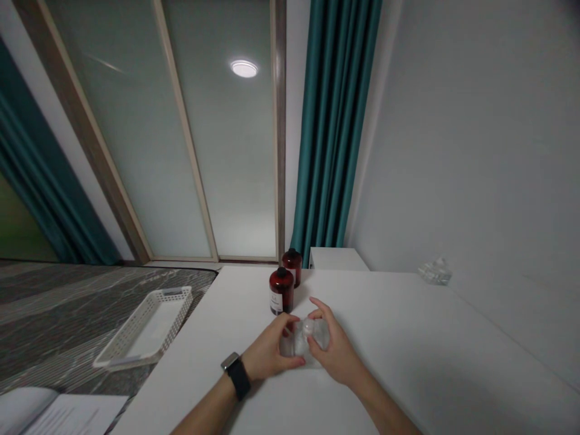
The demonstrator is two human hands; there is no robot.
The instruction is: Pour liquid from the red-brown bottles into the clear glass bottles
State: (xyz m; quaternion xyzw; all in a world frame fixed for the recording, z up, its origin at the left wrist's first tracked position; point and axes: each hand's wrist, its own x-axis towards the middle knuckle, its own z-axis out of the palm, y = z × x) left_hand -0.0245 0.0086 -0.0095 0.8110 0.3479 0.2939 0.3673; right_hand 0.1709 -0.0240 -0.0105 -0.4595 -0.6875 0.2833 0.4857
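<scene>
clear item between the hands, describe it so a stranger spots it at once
On the white table, find the two red-brown bottles with dark caps. Closer to the camera, between the left hand and the right hand, sits the clear item. Being see-through sets it apart from the bottles; its place between the hands, from the other clear thing at far right.

boxy smartwatch-looking watch (235,376) on the left wrist, silvery case (230,361), pretty standard black strap (239,382), left hand (267,353) bare, right hand (336,350) bare, forearms (385,402) uncovered too
</scene>
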